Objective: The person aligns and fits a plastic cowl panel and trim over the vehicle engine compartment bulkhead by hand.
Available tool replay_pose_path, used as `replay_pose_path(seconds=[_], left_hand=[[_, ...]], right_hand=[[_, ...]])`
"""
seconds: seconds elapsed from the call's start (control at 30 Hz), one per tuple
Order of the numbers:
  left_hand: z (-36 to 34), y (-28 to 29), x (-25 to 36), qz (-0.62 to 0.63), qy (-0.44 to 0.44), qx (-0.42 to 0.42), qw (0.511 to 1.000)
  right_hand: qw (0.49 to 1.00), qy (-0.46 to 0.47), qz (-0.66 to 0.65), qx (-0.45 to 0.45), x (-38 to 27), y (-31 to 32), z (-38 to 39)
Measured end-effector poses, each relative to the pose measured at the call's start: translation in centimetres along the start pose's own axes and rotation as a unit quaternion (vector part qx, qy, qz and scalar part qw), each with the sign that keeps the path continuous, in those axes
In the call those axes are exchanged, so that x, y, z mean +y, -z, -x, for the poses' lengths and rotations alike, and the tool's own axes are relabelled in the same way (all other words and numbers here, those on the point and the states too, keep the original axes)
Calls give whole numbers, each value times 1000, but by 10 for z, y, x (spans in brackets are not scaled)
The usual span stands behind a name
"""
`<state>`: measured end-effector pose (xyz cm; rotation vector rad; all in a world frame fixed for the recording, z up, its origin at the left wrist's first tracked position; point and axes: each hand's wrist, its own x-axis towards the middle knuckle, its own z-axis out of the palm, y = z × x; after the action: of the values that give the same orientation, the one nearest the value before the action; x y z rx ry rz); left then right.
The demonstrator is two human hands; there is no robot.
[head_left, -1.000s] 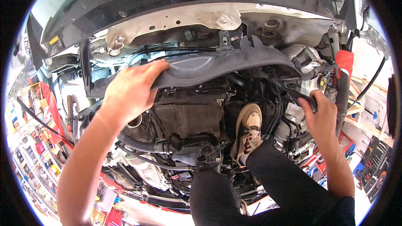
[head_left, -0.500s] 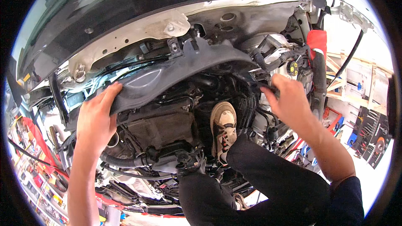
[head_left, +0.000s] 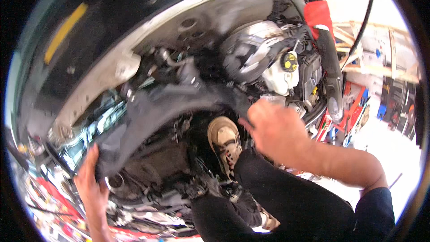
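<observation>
A long, curved dark-grey plastic panel (head_left: 150,114) spans the engine bay, blurred by motion. Its left end is in my left hand (head_left: 91,187), thumb on one side and fingers on the other. My right hand (head_left: 277,130) is closed round the panel's right end; the thumb shows, while most of the grip is hidden behind the fist. The panel looks lifted above the engine parts around it. Beneath its middle, my shoe (head_left: 224,141) stands down in the bay, below my dark trousers.
Above hangs the raised hood (head_left: 121,13). A white reservoir with a black-and-yellow cap (head_left: 290,62) sits beyond my right hand. A red cloth (head_left: 318,17) covers a strut or hose at the right. A wooden frame (head_left: 389,58) and tools stand farther right.
The panel has tilted, its left end coming down towards me. My left hand has moved down with it, and my right hand has shifted left and down. The whole view has turned too.
</observation>
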<state>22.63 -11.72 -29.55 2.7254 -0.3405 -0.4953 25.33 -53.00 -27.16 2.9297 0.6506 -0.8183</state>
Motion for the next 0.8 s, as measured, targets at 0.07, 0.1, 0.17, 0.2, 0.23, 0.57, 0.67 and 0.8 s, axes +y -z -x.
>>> replay_pose_path(seconds=[0.07,0.1,0.17,0.2,0.23,0.57,0.67,0.8], left_hand=[[3,1,-6,27,15,-18,999],[4,10,-7,48,10,-44,998],[-11,16,-1,124,21,-116,985],[-21,28,15,164,44,-162,972],[-35,47,38,126,-27,-154,980],[-183,9,158,68,-128,-223,964],[-174,1,150,96,-168,-149,970],[-170,-3,153,72,-181,-142,970]], right_hand=[[997,-20,-72,-1,-6,7,0],[995,-17,-99,25,-8,5,-1],[986,-4,-148,71,-3,-4,4],[986,32,-163,33,2,-5,7],[973,34,-208,96,9,2,8],[159,-389,-904,-76,22,-114,-7],[245,-378,-876,-174,14,-177,-62],[699,-236,-672,62,4,-281,-87]])
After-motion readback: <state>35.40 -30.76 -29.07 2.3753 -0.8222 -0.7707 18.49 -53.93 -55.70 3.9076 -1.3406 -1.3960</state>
